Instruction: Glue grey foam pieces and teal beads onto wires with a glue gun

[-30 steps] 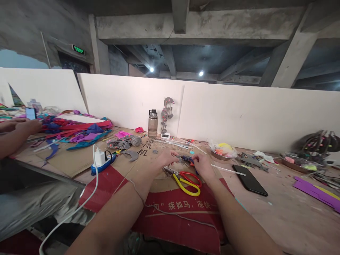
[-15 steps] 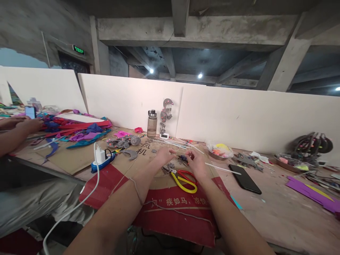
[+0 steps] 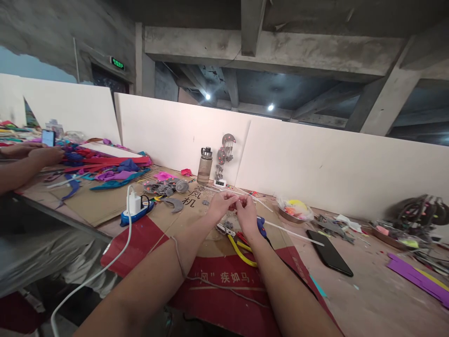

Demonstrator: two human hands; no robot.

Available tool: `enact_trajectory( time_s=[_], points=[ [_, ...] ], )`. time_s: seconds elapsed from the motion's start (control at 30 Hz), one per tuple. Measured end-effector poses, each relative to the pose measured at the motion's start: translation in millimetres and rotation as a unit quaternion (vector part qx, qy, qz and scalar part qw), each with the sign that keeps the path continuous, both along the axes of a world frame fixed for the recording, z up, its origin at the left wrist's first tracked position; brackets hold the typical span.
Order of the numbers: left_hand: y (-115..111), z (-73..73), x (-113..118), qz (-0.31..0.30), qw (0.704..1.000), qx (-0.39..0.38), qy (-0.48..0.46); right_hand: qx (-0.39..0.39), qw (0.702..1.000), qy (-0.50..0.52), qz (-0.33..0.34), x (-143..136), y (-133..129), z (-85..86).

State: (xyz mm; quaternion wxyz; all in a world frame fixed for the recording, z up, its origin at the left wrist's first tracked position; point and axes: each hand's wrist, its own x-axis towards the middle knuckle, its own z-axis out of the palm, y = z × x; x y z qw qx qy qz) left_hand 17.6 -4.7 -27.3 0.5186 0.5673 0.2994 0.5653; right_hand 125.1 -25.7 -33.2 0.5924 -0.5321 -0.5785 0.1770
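My left hand point(image 3: 223, 206) and my right hand point(image 3: 247, 213) meet above the cardboard, fingertips pinched together. What lies between them is too small to make out. Just below are small grey felt pieces point(image 3: 228, 225) and a tool with yellow loop handles point(image 3: 241, 255), beside red handles point(image 3: 241, 238) partly behind my right wrist. A blue glue gun point(image 3: 261, 226) shows right of that wrist, its black cord running along my forearm. A long translucent glue stick point(image 3: 294, 232) reaches over a black phone point(image 3: 329, 252). Grey yarn point(image 3: 224, 286) crosses my left forearm and the cardboard.
A bottle point(image 3: 204, 166) and a hanging grey felt ornament point(image 3: 224, 154) stand by the white partition point(image 3: 168, 135). Left are a power strip point(image 3: 136, 215) with a white cable, colourful fabric strips point(image 3: 115, 166) and another person's hands point(image 3: 38, 153). A bagged bowl point(image 3: 294, 210) sits right.
My hands, apart before, have come together at the fingertips. The right hand has shifted left over the tool handles. The blue glue gun now shows beside my right wrist. The view has tilted slightly.
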Motion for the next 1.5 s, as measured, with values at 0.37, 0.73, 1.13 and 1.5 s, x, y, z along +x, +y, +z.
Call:
enact_trajectory(
  time_s=[0.37,0.73,1.13,1.5],
  points=[
    [-7.5,11.2,-0.6,-0.037,0.994,0.033,0.096,0.017,0.999,0.006,0.040,20.6,-4.0,-13.1],
    [-7.8,13.9,-8.3,0.033,0.936,0.147,0.318,-0.028,0.998,0.009,0.059,26.8,0.7,-8.4],
    [-9.8,14.8,-6.0,-0.021,0.975,0.076,0.206,-0.060,0.994,0.023,0.093,23.0,-5.2,-4.6],
    [-2.9,9.7,-4.0,-0.036,0.974,0.083,0.208,-0.051,0.993,0.027,0.100,20.4,-8.8,-3.8]
  ],
)
